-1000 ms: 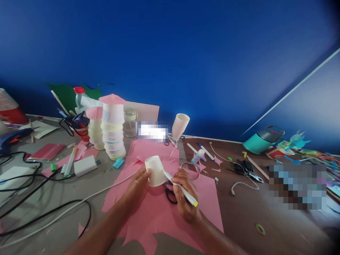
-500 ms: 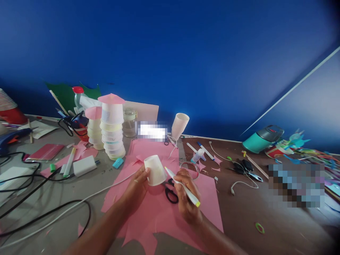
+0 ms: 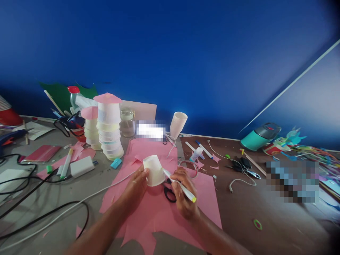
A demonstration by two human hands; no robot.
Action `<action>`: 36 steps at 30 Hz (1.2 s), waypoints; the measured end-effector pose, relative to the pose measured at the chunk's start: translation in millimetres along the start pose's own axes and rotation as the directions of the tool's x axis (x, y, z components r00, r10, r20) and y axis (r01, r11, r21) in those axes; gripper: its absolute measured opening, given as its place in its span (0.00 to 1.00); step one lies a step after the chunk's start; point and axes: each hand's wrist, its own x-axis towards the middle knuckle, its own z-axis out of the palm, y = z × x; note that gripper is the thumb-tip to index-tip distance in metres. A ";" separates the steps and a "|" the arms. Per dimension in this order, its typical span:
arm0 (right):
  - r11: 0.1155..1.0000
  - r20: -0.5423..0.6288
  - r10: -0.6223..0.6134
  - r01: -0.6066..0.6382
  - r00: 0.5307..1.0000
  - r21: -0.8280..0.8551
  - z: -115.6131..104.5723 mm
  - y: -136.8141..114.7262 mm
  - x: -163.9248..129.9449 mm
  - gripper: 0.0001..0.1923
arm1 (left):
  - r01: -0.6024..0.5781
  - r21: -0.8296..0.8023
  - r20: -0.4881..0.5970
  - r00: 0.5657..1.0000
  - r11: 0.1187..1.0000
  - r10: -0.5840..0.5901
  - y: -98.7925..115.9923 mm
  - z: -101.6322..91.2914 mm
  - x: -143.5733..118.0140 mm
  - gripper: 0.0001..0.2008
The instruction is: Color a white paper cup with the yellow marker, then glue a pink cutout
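Tilted over the pink paper (image 3: 148,219), a white paper cup (image 3: 154,171) is gripped by my left hand (image 3: 138,180), fingers round its far side and thumb on its wall. My right hand (image 3: 183,193) is closed on a white marker (image 3: 187,191) with a yellow end. The marker's tip meets the right side of the cup, or is very close to it. Below the cup, black-handled scissors (image 3: 169,194) lie on the paper, partly hidden by the right hand.
Two stacked-cup towers, the nearer one (image 3: 109,122) with a pink paper cone on top, stand at the back left. A stack of cups (image 3: 178,124) stands behind the paper. Cables (image 3: 79,202) cross the left side; a teal flask (image 3: 259,136) lies at right.
The marker's tip has come in against or nearer to the cup's right side. The whole view has shifted slightly, so things sit a little further left.
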 end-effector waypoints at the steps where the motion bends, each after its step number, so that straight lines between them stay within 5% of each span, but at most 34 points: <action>1: 1.000 0.001 0.002 -0.002 1.000 -0.001 -0.3 -0.6 -0.3 0.08 | -0.004 0.001 -0.004 1.000 1.000 0.004 0.0 -0.2 0.3 0.17; 12: 0.994 0.073 -0.099 0.095 0.992 0.056 1.7 -13.4 -2.9 0.09 | -0.003 0.005 -0.027 1.000 1.000 0.003 0.7 -0.2 0.2 0.16; 22: 0.996 -0.048 0.089 -0.089 0.995 0.011 -2.2 5.6 -4.0 0.09 | 0.024 0.013 -0.025 0.999 1.000 -0.024 -0.3 -1.0 -0.1 0.16; 36: 0.999 0.025 -0.051 0.051 0.998 -0.001 1.7 -11.8 -2.3 0.08 | -0.018 0.010 -0.028 0.999 1.000 0.018 0.7 0.0 0.8 0.17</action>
